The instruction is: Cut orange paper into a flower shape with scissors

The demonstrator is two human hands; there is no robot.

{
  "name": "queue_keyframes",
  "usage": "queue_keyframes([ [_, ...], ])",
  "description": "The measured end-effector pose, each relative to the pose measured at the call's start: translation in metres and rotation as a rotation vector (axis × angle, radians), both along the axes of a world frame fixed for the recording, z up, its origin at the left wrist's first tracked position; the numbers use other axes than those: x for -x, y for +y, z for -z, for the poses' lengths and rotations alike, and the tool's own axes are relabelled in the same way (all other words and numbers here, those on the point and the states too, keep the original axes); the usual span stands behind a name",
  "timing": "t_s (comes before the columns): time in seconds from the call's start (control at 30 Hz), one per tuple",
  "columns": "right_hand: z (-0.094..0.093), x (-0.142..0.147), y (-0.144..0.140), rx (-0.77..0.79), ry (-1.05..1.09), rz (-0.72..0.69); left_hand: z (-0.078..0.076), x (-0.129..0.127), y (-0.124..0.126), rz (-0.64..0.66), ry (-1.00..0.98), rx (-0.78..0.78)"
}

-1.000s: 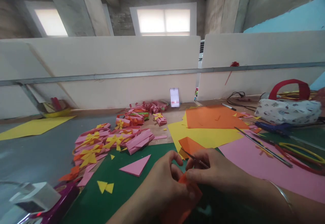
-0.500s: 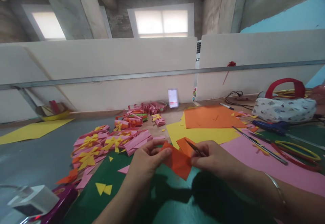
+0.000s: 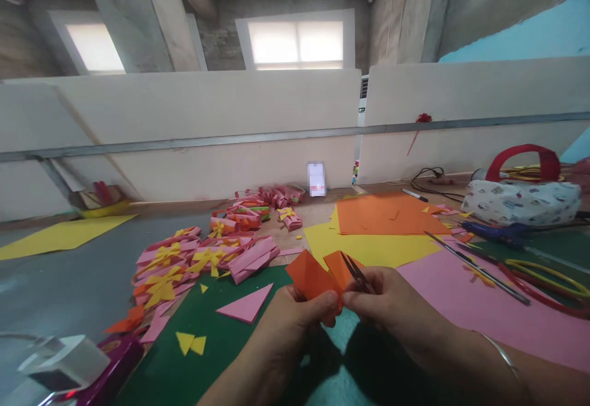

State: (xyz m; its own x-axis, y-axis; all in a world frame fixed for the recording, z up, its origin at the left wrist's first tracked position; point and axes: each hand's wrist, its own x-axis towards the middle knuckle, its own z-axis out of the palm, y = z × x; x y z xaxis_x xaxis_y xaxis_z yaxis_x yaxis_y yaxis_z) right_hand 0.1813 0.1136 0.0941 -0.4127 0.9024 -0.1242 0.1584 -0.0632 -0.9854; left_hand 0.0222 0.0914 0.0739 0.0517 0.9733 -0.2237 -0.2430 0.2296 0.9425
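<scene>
Two bare hands meet low in the middle of the view, above a dark green paper sheet [image 3: 221,344] on the bench. Left hand [image 3: 295,320] pinches a folded piece of orange paper [image 3: 311,278] between thumb and fingers, held raised off the bench and tilted. Right hand [image 3: 391,304] is closed around a pair of small dark scissors [image 3: 356,274], whose blades point up and away, just beside the orange piece; whether the blades touch the paper cannot be told. A thin metal bangle [image 3: 509,360] sits on the right wrist.

Left of the hands lie a pink paper triangle [image 3: 246,303] and two small yellow paper triangles [image 3: 191,343] on the green sheet. Further left is a heap of pink folded paper pieces with yellow bows [image 3: 203,258]. Beyond the hands lie a yellow sheet [image 3: 369,247] and, overlapping it, a large orange sheet [image 3: 387,214]. A pink sheet [image 3: 483,308] lies to the right, with a white patterned pouch with a red handle [image 3: 520,200] well apart at the far right.
</scene>
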Motion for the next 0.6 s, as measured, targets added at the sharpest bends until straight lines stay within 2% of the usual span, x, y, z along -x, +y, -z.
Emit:
queue_keyframes([
  [0.1, -0.002, 0.0, -0.002, 0.036, -0.014, 0.005, 0.0, -0.003, -0.001, 0.016, -0.041, 0.016],
  [0.23, -0.001, -0.002, 0.0, 0.045, -0.011, -0.04, -0.008, -0.003, -0.004, -0.086, -0.018, 0.048],
  [0.4, 0.007, -0.004, 0.003, 0.204, 0.017, -0.151, -0.019, 0.002, -0.003, -0.183, -0.069, 0.132],
  [0.6, 0.009, -0.004, -0.001, 0.338, 0.124, -0.183, -0.022, 0.0, -0.003, -0.205, -0.105, 0.183],
])
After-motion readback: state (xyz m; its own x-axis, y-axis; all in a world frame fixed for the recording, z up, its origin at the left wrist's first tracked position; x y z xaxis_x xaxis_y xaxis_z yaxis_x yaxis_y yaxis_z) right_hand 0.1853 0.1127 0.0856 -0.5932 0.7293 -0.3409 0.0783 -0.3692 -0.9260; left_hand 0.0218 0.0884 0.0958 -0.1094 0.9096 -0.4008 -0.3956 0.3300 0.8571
